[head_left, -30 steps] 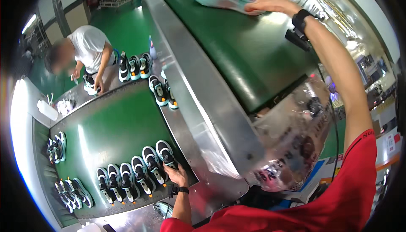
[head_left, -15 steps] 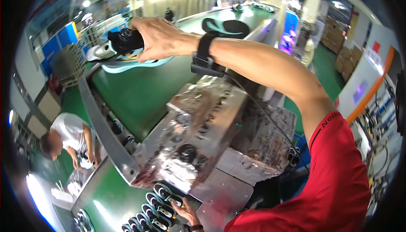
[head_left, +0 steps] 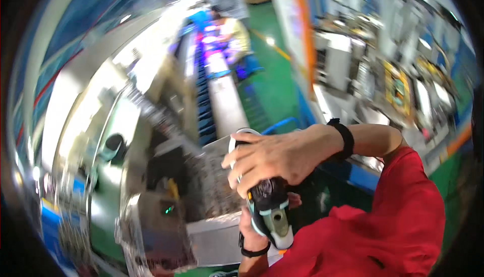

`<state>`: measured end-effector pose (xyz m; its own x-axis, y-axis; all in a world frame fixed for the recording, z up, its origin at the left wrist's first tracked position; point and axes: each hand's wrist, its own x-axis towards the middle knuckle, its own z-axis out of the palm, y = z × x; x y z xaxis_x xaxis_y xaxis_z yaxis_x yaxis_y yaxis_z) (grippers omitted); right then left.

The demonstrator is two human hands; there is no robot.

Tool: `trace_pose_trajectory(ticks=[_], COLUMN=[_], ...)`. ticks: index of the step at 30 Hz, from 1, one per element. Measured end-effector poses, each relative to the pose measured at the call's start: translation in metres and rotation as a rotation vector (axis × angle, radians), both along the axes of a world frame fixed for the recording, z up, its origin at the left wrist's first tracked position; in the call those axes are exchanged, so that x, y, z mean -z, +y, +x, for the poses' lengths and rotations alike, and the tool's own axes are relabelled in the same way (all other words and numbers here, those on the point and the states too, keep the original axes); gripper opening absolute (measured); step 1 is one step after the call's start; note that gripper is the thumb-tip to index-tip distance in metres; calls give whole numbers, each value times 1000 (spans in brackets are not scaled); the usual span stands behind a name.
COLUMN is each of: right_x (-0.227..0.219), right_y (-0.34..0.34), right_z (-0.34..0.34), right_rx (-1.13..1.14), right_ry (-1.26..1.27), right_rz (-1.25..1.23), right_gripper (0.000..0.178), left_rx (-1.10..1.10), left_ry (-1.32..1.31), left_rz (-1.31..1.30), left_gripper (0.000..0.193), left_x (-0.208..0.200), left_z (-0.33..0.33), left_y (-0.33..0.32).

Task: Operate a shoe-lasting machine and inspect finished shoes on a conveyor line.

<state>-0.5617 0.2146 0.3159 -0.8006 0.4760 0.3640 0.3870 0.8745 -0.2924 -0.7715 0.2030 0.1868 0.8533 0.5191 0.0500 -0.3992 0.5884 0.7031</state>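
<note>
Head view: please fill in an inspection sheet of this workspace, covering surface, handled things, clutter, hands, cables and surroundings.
Surface: green belt at left, blurred.
Handled things: one shoe, dark with pale-blue and white parts.
Clutter: plastic-covered box-like thing, left of the shoe.
Hands: right hand grips the shoe from above; left hand holds it lower down.
Cables: nothing seen clearly.
Surroundings: person beside a purple-lit line; machinery at right; green floor.

Right hand (head_left: 282,158) grips top of black-and-white shoe (head_left: 276,220); left hand (head_left: 252,229) holds it from below (fingertips (head_left: 294,200) show on right side). Black bands (head_left: 344,138) on both wrists. Green belt (head_left: 103,221) at left. Farther off, person in yellow top (head_left: 239,37), blurred.
</note>
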Motion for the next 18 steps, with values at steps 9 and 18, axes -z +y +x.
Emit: trace_pose_trajectory(ticks=[9, 18], right_x=[131, 201], right_y=[-259, -426], right_z=[171, 255], right_rx=[784, 1741], right_ry=[1599, 1783], right_rz=[-477, 212], right_gripper=[74, 53], left_rx=[146, 552], left_ry=[159, 225], left_rz=[80, 714], left_gripper=[50, 75], left_x=[45, 49], left_z=[249, 446], left_y=[-90, -221])
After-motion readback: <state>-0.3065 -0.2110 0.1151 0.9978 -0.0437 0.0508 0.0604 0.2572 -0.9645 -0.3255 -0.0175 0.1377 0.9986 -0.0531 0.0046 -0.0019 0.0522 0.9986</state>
